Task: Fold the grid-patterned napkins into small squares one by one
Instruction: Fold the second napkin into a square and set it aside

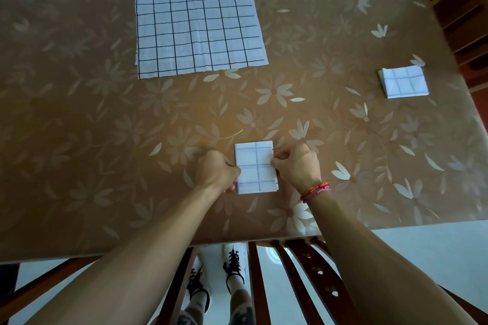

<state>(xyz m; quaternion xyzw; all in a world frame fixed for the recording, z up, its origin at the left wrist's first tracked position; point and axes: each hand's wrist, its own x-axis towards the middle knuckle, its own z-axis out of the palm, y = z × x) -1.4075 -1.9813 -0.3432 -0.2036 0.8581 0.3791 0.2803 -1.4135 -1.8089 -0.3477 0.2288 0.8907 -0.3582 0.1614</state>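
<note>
A white napkin with a dark grid, folded into a small square [255, 168], lies on the brown flowered tablecloth [105, 126] near the table's front edge. My left hand [217, 171] grips its left edge with curled fingers. My right hand [297, 163], with a red and pink band on the wrist, pinches its right edge. A stack of unfolded grid napkins [195, 13] lies flat at the far middle of the table. One finished folded square [404, 82] rests at the right side.
The table's front edge [132, 252] runs just below my forearms, with a wooden chair back [303, 280] pushed under it. A dark wooden shelf [462, 16] stands beyond the right edge. My feet in shoes show on the pale floor.
</note>
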